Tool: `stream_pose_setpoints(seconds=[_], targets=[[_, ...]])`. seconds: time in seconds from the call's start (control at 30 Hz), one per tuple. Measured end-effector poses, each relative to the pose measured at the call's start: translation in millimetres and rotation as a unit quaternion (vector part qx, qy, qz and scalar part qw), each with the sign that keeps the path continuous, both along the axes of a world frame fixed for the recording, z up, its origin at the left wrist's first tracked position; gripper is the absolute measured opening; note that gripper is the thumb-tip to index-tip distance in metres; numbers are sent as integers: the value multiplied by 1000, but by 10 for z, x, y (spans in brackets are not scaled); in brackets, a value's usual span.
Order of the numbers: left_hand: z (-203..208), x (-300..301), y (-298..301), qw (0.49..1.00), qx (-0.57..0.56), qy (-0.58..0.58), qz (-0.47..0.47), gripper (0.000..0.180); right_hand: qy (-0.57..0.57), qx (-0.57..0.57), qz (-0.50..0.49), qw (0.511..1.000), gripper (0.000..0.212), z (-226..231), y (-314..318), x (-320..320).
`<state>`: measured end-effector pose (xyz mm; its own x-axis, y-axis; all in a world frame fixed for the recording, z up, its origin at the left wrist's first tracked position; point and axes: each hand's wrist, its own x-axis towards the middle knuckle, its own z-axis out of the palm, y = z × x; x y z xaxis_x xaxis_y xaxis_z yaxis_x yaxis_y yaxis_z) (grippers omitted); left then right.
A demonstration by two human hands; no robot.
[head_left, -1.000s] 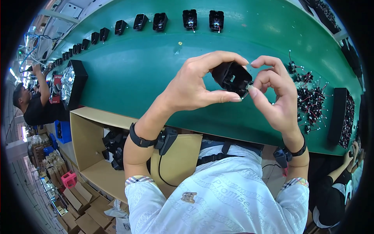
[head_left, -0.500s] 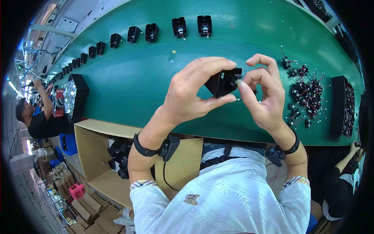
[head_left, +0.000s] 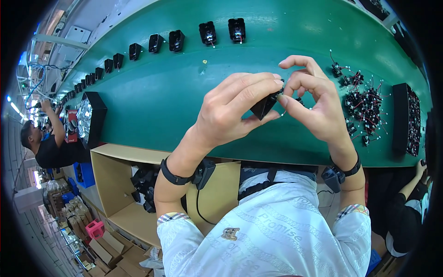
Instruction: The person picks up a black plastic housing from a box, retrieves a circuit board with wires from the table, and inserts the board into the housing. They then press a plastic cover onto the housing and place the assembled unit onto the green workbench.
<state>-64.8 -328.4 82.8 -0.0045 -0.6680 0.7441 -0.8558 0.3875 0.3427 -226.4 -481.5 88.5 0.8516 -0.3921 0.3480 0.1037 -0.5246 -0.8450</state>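
Observation:
Above the table, my left hand [head_left: 224, 110] is closed round a black plastic housing [head_left: 264, 108], fingers over its top and thumb beneath. The housing is tilted, its open end toward my right hand [head_left: 318, 105]. The thumb and forefinger of that hand pinch at the opening, on a small black wired part [head_left: 280, 93] that is mostly hidden by the fingertips. A small white tip hangs just below them. To the right lies a pile of small black parts [head_left: 364, 108] with red and black wires and white connectors.
Black housings [head_left: 176, 41] stand in a row along the far side of the green table [head_left: 152, 87]. At the right is a black tray [head_left: 400, 124] of small parts. A cardboard box [head_left: 122, 184] with black pieces sits below the near edge. Co-workers are at both sides.
My left hand has turned the housing, so its inside is now mostly out of sight. The right hand has moved slightly up and closer to the opening. The view has shifted a little.

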Motion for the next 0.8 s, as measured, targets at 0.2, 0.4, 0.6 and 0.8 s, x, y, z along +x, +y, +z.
stream_pose_setpoints(seconds=[0.2, 0.4, 0.6, 0.8], targets=[[-26, -108, -77, 995, -56, -81, 22, 56, -6, -10, -4, 1000, 11, 52, -19, -60], [-64, -118, -46, 997, -9, 74, -6, 56, -36, -82, 11, 996, 15, 31, -69, -63], [-93, -125, -8, 952, 57, 299, -27, 62, -32, -74, 9, 997, 22, 76, -6, -177], [-15, -47, 63, 927, 110, 352, -69, 66, -99, -154, 42, 982, 41, 27, -23, -242]])
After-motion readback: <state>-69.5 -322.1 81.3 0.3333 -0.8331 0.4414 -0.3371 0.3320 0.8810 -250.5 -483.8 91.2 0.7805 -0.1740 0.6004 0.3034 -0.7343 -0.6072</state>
